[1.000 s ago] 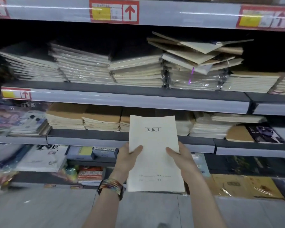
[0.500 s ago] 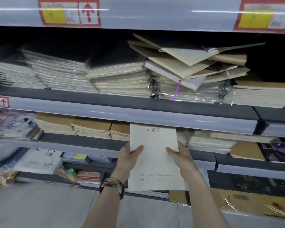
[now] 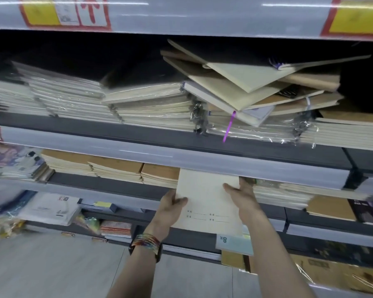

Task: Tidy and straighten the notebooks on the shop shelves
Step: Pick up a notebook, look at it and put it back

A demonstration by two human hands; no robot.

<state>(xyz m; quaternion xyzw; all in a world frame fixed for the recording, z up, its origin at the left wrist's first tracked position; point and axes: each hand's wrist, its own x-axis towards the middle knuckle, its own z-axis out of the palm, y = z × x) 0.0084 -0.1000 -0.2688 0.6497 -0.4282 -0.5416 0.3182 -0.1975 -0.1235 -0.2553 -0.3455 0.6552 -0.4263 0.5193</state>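
upper shelf (image 3: 159,136): wrapped notebook stacks (image 3: 73,97), jumbled pile (image 3: 246,82); lower shelf (image 3: 95,182): kraft stacks (image 3: 116,168)

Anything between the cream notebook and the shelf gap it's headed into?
Nothing visible. The left hand and right hand hold the cream notebook, its top edge under the front rail above, between the brown-cover stack and the pale stack. Rail and notebook hide the gap's inside, so deeper in I cannot tell.

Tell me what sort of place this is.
Probably a shop's stationery aisle: shelves of shrink-wrapped notebook stacks, red-and-yellow shelf labels, a cream notebook gripped by left hand and right hand.
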